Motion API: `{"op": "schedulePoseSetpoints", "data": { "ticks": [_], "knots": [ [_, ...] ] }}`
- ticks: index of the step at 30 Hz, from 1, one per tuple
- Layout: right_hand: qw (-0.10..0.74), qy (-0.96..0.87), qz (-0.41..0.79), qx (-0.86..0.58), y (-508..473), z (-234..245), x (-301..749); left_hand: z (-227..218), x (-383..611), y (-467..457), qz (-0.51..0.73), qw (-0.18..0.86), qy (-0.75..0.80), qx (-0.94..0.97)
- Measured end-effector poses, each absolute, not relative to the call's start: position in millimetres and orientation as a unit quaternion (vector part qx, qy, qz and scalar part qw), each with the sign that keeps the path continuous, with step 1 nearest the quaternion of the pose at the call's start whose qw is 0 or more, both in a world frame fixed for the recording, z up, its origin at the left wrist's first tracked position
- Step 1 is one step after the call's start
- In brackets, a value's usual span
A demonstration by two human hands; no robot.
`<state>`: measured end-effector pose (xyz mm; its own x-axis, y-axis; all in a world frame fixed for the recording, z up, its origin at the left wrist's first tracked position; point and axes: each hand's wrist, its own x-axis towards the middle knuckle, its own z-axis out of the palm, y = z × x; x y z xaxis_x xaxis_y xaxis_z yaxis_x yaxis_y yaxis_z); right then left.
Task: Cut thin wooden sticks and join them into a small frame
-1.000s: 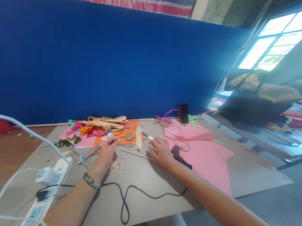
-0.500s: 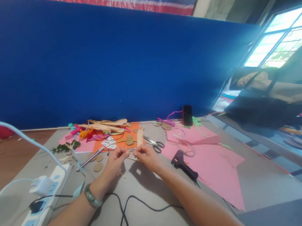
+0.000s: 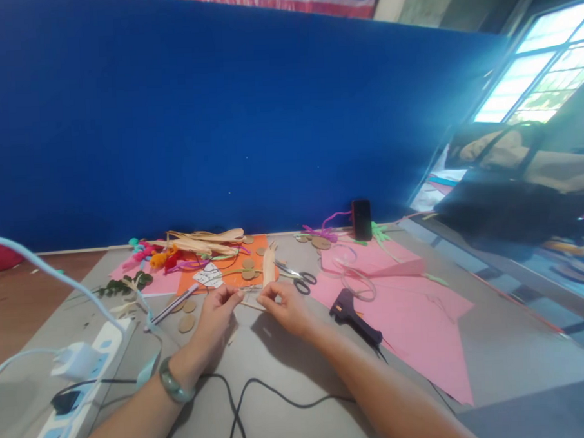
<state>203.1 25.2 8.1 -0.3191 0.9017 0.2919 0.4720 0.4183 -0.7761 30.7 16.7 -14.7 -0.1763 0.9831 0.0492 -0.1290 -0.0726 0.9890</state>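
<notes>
My left hand (image 3: 219, 312) pinches one end of a thin pale strip (image 3: 251, 305) above the grey table. My right hand (image 3: 287, 308) is closed with thumb and finger pressed together at the strip's other end. The strip's exact kind is too small to make out. Just beyond the right fingers lies a flat piece of dried husk (image 3: 269, 265). Scissors (image 3: 302, 282) with dark handles rest to its right. Several brown round discs (image 3: 186, 323) lie left of my left hand, near a pen (image 3: 172, 307).
A black glue gun (image 3: 354, 318) lies on pink paper (image 3: 413, 343) to the right. A power strip (image 3: 81, 389) stands at the left, and a black cable (image 3: 280, 395) crosses the front. A phone (image 3: 362, 220) leans against the blue board (image 3: 249, 117). Dried husks (image 3: 206, 241) lie at the back.
My hands have moved slightly apart, the left one shifting left, so more of the pale strip shows between them. The whole view has shifted a little.
</notes>
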Motion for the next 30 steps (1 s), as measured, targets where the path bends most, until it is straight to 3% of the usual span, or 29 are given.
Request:
{"op": "schedulePoseSetpoints", "data": {
  "ticks": [6, 12, 21, 30],
  "knots": [
    [0.340, -0.773, 0.264, -0.467, 30.8, -4.9, 201.5, -23.2, 18.3, 28.6, 0.527, 0.481, 0.492, 0.499],
    [0.316, -0.779, 0.237, -0.487, 33.9, -17.8, 198.8, -39.8, -1.2, 43.2, 0.472, 0.347, 0.516, 0.625],
    [0.293, -0.803, 0.169, -0.490, 35.2, -14.7, 202.6, -36.3, -8.5, 39.2, 0.411, 0.228, 0.487, 0.736],
    [0.240, -0.831, 0.143, -0.482, 31.3, -17.0, 203.3, -11.8, -7.5, 29.7, 0.148, 0.178, 0.498, 0.836]
  ]
}}
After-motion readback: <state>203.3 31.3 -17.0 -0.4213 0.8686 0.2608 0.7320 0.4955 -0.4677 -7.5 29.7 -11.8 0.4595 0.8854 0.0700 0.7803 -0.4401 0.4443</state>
